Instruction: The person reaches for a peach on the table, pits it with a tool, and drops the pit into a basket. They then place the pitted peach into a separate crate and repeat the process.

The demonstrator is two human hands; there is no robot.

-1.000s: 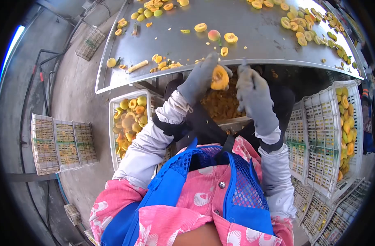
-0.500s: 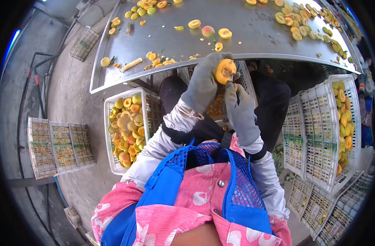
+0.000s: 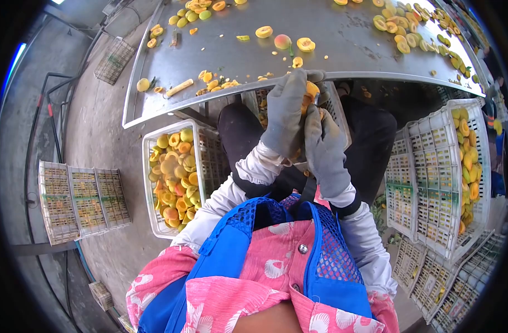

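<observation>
Both hands wear grey gloves and meet just below the metal table's near edge. My left hand (image 3: 287,114) is wrapped round an orange-yellow peach half (image 3: 310,92), partly hidden by the fingers. Against the fruit's right side, my right hand (image 3: 325,141) is closed on a small metal tool (image 3: 317,100), of which only a bit shows. Below the hands, a crate with fruit pieces stands between the knees, mostly hidden.
The metal table (image 3: 226,53) bears peach halves, a whole peach (image 3: 282,41) and a wooden-handled tool (image 3: 179,88). A crate of peach halves (image 3: 196,166) stands at left, another (image 3: 431,183) at right. An empty-looking crate (image 3: 84,200) is far left.
My left hand has turned and closed further over the peach half, so less of its cut face shows. My right hand stays against it, slightly lower.
</observation>
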